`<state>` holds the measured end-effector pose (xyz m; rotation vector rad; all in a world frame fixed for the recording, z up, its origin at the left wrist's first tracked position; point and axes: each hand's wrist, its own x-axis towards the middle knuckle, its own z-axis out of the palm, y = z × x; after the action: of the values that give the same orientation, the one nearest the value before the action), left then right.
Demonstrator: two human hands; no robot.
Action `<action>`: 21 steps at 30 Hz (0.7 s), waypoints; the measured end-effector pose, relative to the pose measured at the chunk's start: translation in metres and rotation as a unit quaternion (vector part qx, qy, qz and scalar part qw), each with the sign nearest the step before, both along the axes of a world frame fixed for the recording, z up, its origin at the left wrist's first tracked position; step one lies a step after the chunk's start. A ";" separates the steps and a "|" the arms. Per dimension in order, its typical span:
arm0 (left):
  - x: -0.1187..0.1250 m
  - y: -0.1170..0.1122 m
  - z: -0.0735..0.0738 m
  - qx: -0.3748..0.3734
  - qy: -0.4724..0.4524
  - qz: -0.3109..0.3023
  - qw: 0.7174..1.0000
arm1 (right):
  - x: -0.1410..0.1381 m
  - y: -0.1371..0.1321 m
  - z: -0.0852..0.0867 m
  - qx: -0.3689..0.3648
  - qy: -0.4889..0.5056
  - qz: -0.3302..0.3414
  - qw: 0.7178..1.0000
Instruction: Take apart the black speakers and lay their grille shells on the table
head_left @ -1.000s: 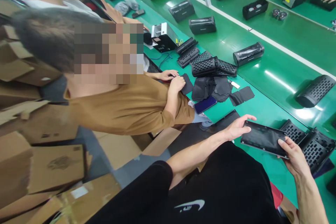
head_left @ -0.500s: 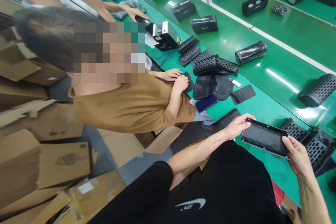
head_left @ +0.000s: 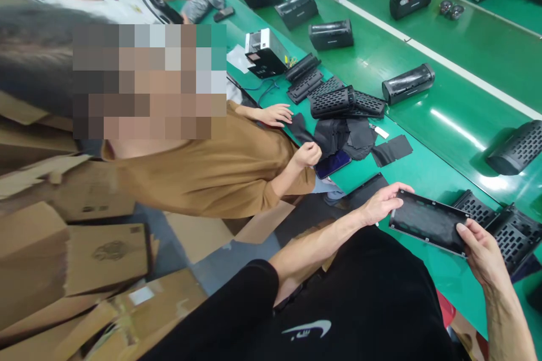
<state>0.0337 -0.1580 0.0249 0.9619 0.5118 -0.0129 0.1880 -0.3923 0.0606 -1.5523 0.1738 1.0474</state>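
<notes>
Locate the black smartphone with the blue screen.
In the head view, the black smartphone with the blue screen lies on the green bench, just below the dark fabric pieces and beside a co-worker's hand.

A green assembly bench (head_left: 427, 141) is supporting everything here: perforated black speaker grilles (head_left: 332, 102) are being kept just beside a boxy silver-and-black machine (head_left: 266, 53), while black fabric sheets (head_left: 392, 151), a smartphone (head_left: 332, 164) and black speaker housings (head_left: 409, 83) are being held farther from that machine.
</notes>
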 end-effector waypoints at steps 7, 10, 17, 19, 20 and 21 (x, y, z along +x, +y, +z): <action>0.001 0.001 -0.003 0.024 0.002 0.004 1.000 | -0.001 0.000 0.007 0.001 0.003 0.024 1.000; 0.000 0.002 -0.005 0.040 0.011 -0.002 0.999 | -0.002 0.000 0.009 0.007 0.005 0.059 0.998; 0.001 0.003 -0.004 0.005 0.001 0.011 1.000 | -0.004 -0.003 0.008 0.023 0.008 0.077 0.997; 0.002 0.003 -0.003 -0.018 -0.005 0.018 1.000 | -0.007 -0.002 0.012 0.027 0.015 0.078 0.996; 0.003 0.004 -0.003 -0.026 -0.006 0.021 0.999 | -0.008 -0.001 0.015 0.028 0.016 0.077 0.996; 0.003 0.004 -0.003 -0.030 -0.005 0.023 0.999 | -0.010 0.000 0.018 0.030 0.015 0.074 0.997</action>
<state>0.0367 -0.1544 0.0220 0.8902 0.5204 0.0174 0.1780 -0.3927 0.0783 -1.5138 0.0483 1.1824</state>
